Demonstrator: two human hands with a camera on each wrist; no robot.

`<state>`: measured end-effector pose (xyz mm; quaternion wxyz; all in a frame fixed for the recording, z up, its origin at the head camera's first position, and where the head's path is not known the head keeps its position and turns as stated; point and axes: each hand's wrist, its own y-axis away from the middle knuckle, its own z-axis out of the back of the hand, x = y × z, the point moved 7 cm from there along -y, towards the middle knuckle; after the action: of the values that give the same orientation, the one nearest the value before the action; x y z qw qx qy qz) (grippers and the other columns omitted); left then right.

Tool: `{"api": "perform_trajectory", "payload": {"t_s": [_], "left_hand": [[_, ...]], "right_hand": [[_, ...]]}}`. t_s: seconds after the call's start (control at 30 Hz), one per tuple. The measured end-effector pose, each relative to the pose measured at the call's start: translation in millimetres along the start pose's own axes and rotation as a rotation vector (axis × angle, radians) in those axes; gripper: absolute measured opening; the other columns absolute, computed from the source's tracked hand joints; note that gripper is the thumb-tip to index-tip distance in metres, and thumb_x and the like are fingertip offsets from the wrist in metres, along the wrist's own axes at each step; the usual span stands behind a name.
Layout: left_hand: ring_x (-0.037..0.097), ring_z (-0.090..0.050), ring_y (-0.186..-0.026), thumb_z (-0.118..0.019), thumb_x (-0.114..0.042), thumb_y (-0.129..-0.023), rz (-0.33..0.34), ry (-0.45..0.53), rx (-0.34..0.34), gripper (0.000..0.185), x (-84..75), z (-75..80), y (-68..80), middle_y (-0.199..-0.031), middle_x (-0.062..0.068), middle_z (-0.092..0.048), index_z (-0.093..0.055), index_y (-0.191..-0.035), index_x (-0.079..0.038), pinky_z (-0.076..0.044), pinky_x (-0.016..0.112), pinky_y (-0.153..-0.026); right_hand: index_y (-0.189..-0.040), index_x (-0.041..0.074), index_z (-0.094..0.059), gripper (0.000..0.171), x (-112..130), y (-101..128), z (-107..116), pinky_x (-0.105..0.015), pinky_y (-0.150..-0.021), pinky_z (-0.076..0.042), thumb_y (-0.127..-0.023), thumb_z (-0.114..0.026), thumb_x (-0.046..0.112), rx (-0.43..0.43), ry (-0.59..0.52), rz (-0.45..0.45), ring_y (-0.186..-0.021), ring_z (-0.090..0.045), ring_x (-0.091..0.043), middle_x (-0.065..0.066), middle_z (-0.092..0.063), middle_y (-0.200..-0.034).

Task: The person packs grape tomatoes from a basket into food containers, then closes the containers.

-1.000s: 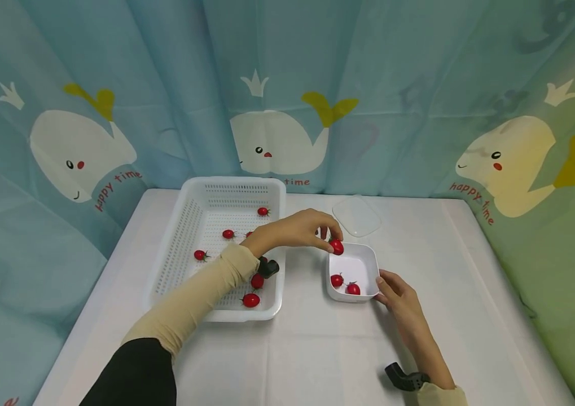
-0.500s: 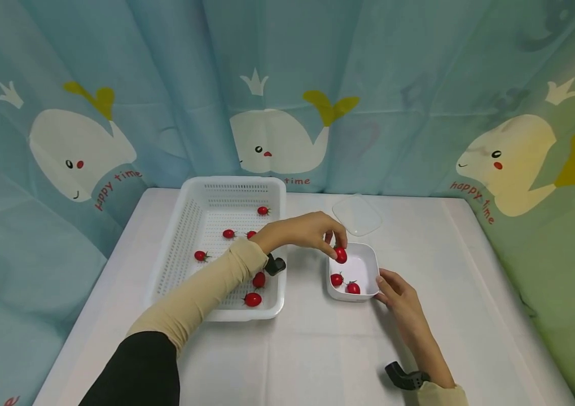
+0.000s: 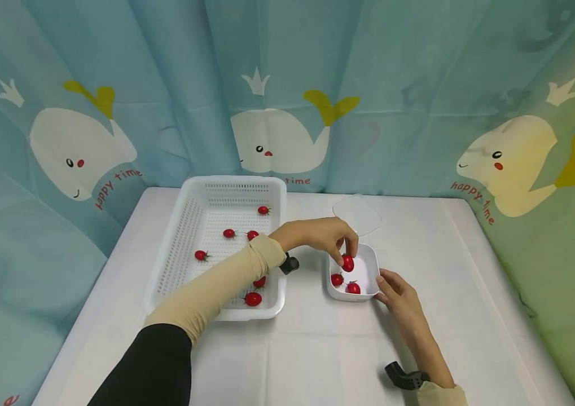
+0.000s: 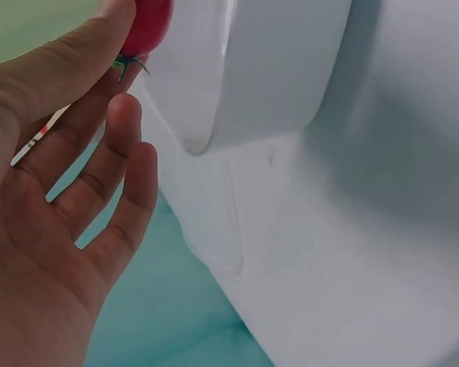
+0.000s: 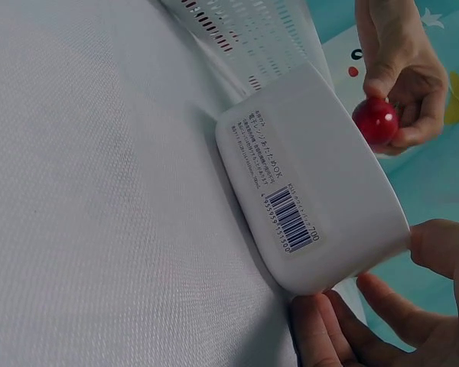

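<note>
1. Two bare hands at work nr a small white rounded-square plastic box (image 3: 346,297), which sits on a white cloth-covered table (image 3: 317,361).
2. L hand (image 3: 329,234): reaches in from L of box, palm side down. Grip narrow: thumb & fingertips pinch one small red oval cherry tomato (image 3: 347,263) w/ green stem. Ring & little fingers off the fruit, loosely extended (L wrist view).
3. Held tomato's place: over box's mouth, inside rim as seen from head cam, apart from fruit below.
4. R hand (image 3: 400,296): at box's R side, nr its front R corner. Holding the box wall: thumb up by rim, fingers low by base (R wrist view).
5. In box: two other red cherry tomatoes (image 3: 353,287), nr each other, toward front; touching or not, can't tell.
6. L of box, well apart from R hand: big white perforated plastic basket (image 3: 279,307) w/ six loose red tomatoes (image 3: 253,299) visible. L forearm blocks part, so total unclear.
7. Just behind box: transparent flat plastic lid (image 3: 357,215), on table.
8. Box's outer side: dark printed label (image 5: 289,220) w/ barcode & "700".
9. Far behind box: blue-green curtain (image 3: 175,67) w/ white whales & red "happy time" txt.
</note>
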<state>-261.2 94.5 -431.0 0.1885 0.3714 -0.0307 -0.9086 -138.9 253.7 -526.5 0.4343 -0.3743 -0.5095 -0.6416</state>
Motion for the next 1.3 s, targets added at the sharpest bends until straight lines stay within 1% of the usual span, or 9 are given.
{"api": "perform_trajectory", "payload": {"t_s": [0.17,0.3,0.5,0.67,0.77,1.0,1.1,1.23,1.3], "left_hand": [[0.011,-0.062,-0.087,-0.088,-0.012,-0.084,-0.015,0.001,0.040,0.022,-1.0,-10.1,-9.9,-0.098,-0.005,-0.075,-0.077,-0.103,-0.014,-0.050,0.019,-0.080],[0.011,-0.064,-0.085,-0.088,-0.010,-0.083,-0.016,0.008,0.066,0.023,-0.8,-18.8,-14.9,-0.099,-0.005,-0.076,-0.077,-0.102,-0.013,-0.050,0.018,-0.077],[0.010,-0.063,-0.083,-0.087,-0.007,-0.084,-0.001,0.000,0.098,0.022,-0.5,-28.1,-16.7,-0.100,-0.004,-0.076,-0.077,-0.103,-0.012,-0.050,0.017,-0.076],[0.011,-0.062,-0.082,-0.086,-0.005,-0.084,0.036,-0.017,0.120,0.020,1.6,-33.2,-15.4,-0.098,-0.005,-0.075,-0.076,-0.099,-0.014,-0.050,0.018,-0.075],[0.011,-0.062,-0.082,-0.086,-0.005,-0.084,0.059,-0.022,0.122,0.021,3.4,-35.9,-14.1,-0.097,-0.006,-0.075,-0.075,-0.098,-0.016,-0.050,0.018,-0.076],[0.009,-0.064,-0.083,-0.085,-0.005,-0.084,0.067,-0.025,0.112,0.021,5.0,-38.8,-13.0,-0.099,-0.006,-0.075,-0.075,-0.100,-0.015,-0.050,0.018,-0.077],[0.008,-0.065,-0.084,-0.086,-0.008,-0.085,0.059,-0.028,0.099,0.022,4.7,-38.3,-11.7,-0.101,-0.005,-0.074,-0.075,-0.103,-0.015,-0.049,0.017,-0.078],[0.008,-0.065,-0.086,-0.086,-0.010,-0.086,0.030,-0.021,0.074,0.023,3.5,-37.3,-10.5,-0.104,-0.001,-0.075,-0.076,-0.107,-0.012,-0.049,0.017,-0.078],[0.008,-0.064,-0.087,-0.086,-0.011,-0.086,0.017,-0.026,0.060,0.024,3.8,-36.8,-10.1,-0.105,-0.001,-0.075,-0.076,-0.108,-0.011,-0.050,0.017,-0.078]], "right_hand": [[-0.153,0.000,-0.044,0.055,0,-1,0,-0.009,-0.091,-0.052,-0.110,-0.054,0.033,0.002,-0.003,-0.002,-0.109,-0.062,0.006,-0.022,-0.049,-0.156],[-0.153,0.000,-0.044,0.055,-1,-1,0,-0.009,-0.091,-0.052,-0.109,-0.054,0.033,0.000,-0.004,-0.004,-0.108,-0.063,0.005,-0.022,-0.049,-0.156],[-0.152,-0.001,-0.045,0.056,-2,-1,0,-0.010,-0.091,-0.053,-0.109,-0.055,0.033,-0.002,-0.021,0.001,-0.107,-0.063,0.006,-0.023,-0.048,-0.156],[-0.152,-0.001,-0.046,0.055,-1,-1,0,-0.011,-0.091,-0.053,-0.109,-0.055,0.032,-0.003,-0.027,0.013,-0.108,-0.063,0.006,-0.024,-0.048,-0.155],[-0.152,-0.001,-0.046,0.055,-1,-1,0,-0.011,-0.091,-0.053,-0.109,-0.055,0.032,-0.002,-0.027,0.010,-0.108,-0.063,0.006,-0.023,-0.048,-0.155],[-0.153,-0.002,-0.044,0.055,-1,1,0,-0.012,-0.091,-0.053,-0.110,-0.054,0.030,0.003,-0.030,0.015,-0.107,-0.063,0.006,-0.024,-0.047,-0.156],[-0.153,-0.002,-0.044,0.056,0,1,0,-0.012,-0.091,-0.053,-0.110,-0.054,0.031,0.003,-0.029,0.016,-0.107,-0.063,0.007,-0.024,-0.047,-0.156],[-0.153,-0.002,-0.044,0.055,0,1,-1,-0.011,-0.091,-0.053,-0.110,-0.054,0.031,0.001,-0.031,0.011,-0.107,-0.062,0.007,-0.024,-0.047,-0.156],[-0.152,-0.002,-0.044,0.055,0,1,-1,-0.011,-0.091,-0.053,-0.110,-0.054,0.031,-0.002,-0.033,0.011,-0.108,-0.062,0.007,-0.024,-0.047,-0.155]]}}
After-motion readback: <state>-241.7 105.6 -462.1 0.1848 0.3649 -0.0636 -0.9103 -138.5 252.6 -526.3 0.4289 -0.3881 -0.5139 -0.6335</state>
